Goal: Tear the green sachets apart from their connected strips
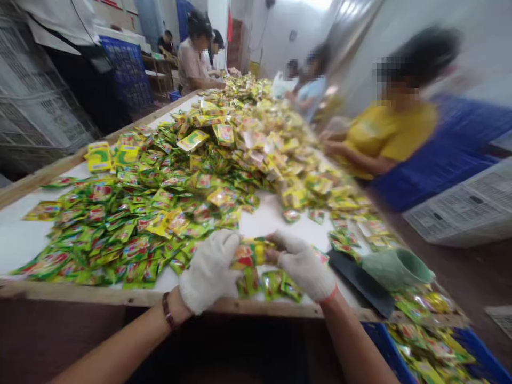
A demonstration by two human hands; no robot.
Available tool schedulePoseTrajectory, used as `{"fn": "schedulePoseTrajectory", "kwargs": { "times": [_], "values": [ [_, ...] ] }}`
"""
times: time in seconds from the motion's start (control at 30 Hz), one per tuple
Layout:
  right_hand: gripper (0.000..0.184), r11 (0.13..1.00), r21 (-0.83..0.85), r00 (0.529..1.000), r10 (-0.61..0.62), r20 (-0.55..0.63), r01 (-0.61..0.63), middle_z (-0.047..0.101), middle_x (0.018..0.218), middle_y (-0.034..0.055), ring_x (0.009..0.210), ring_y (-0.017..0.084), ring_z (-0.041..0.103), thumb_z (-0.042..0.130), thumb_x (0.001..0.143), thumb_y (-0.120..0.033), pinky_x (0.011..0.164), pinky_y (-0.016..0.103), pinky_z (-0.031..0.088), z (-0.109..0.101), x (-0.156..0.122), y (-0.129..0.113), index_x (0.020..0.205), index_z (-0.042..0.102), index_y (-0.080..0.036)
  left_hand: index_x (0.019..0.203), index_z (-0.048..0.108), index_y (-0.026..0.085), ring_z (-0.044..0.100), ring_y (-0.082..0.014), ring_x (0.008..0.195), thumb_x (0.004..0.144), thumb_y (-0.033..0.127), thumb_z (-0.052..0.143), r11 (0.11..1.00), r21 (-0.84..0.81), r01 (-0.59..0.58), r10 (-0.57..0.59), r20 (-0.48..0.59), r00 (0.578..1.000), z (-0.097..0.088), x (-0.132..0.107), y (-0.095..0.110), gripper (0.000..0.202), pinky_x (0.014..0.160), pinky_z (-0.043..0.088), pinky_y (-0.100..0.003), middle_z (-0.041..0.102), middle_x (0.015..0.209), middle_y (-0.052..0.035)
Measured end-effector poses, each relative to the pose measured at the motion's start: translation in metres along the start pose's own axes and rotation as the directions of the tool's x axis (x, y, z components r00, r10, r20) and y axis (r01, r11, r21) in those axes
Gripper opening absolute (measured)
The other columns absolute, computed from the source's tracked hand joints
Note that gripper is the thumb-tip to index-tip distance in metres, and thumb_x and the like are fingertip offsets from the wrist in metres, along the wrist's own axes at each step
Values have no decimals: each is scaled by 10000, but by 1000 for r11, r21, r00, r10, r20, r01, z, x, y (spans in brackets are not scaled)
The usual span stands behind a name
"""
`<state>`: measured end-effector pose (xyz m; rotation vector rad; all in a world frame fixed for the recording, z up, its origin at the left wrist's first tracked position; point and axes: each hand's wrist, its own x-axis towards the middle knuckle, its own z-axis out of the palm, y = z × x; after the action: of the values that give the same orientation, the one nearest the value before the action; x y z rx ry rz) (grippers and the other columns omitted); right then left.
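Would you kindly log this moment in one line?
left hand: holding packets; right hand: same packets; packet heap: on table; blue crate: packets inside

Both hands wear white cloth gloves. The left glove [210, 269], on the left hand [218, 256] near the middle of the frame, is soft, a bit fuzzy and white right down to its end. The right glove [306, 269], on the right hand [294, 256], is white too, but a thin orange-red edge [328, 295] goes around its wrist. Some fingertips look bare on that side. A dark reddish-brown bracelet [168, 311] with small shiny bits circles the left wrist. Both forearms [124, 341] are bare down to the bottom of the frame.
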<state>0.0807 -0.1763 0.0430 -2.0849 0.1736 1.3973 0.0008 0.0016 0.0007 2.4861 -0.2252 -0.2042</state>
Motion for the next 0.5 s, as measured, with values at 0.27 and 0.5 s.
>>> {"fn": "schedulePoseTrajectory", "kwargs": {
  "times": [0.27,0.5],
  "values": [
    [566,983,147,994,110,24,-112,565,904,-49,505,-165,365,341,721,-553,493,-48,299,15,-4,-9,1173,510,-256,1087,382,146,441,-259,932,499,121,937,997,60,40,-38,-35,999,1,3,4,809,811,411,-373,425,1032,-56],
    [679,989,90,927,78,366,-118,557,1025,1,490,-119,412,360,715,-566,472,12,305,18,-6,-9,1275,431,-187,1167,392,161,452,-252,940,609,71,822,984,-100,144,-152,-76,985,3,-10,12,709,804,410,-356,430,1025,-51]
  ]
}}
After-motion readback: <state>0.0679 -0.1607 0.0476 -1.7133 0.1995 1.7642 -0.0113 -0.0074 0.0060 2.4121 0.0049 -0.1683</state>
